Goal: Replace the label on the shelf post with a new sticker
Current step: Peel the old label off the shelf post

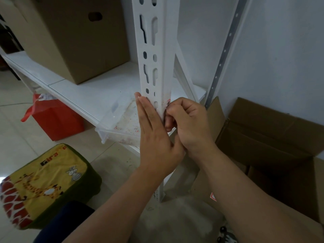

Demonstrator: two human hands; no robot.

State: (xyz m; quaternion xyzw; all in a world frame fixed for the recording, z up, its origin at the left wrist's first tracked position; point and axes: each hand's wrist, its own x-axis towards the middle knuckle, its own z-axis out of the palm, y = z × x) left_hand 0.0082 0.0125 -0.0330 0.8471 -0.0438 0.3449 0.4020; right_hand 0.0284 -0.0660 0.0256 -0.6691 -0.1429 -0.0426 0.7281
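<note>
the white slotted shelf post stands upright at the shelf's front corner. the left hand lies flat against the post's front face, fingers straight, gripping nothing. the right hand is curled at the post's right face, its fingertips pinching the edge of the small red-and-white label stuck there. another red-edged sticker lies low beside the right forearm.
</note>
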